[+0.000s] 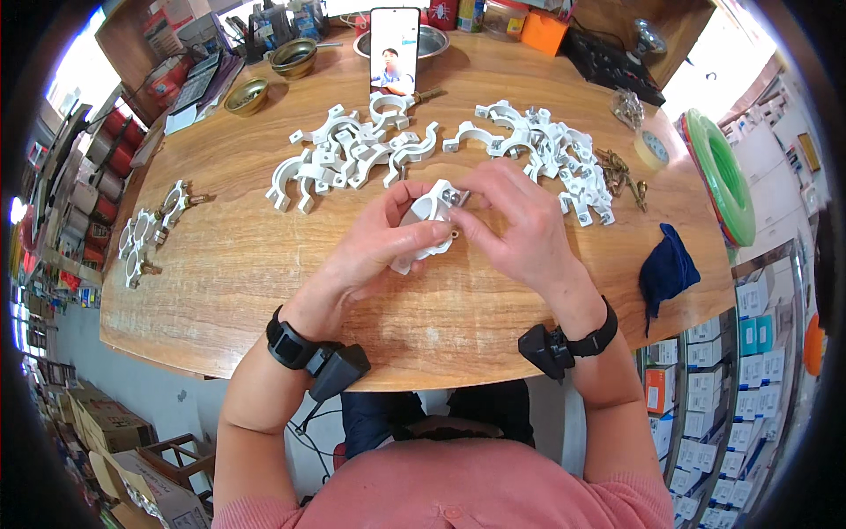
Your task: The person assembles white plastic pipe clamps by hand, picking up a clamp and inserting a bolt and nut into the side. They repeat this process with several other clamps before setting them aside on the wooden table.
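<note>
Over the middle of the wooden table (441, 326), my left hand (374, 238) is wrapped round a white pipe clamp (429, 210), with the thumb laid across it. Fingers and thumb of my right hand (520, 225) close on its upper right end, beside a small metal screw (451, 197). My fingers hide part of the clamp. Beyond my hands lie a left heap of white clamp halves (352, 157) and a right heap of white clamp pieces (555, 150), some with metal fittings. Brass-coloured bolts (621, 178) are next to the right heap.
Several closed ring clamps (141, 229) with bolts lie at the far left. A phone (395, 53) stands at the back near brass bowls (293, 57). A dark blue cloth (667, 273), a tape roll (652, 150) and a coiled green hose (718, 176) are on the right.
</note>
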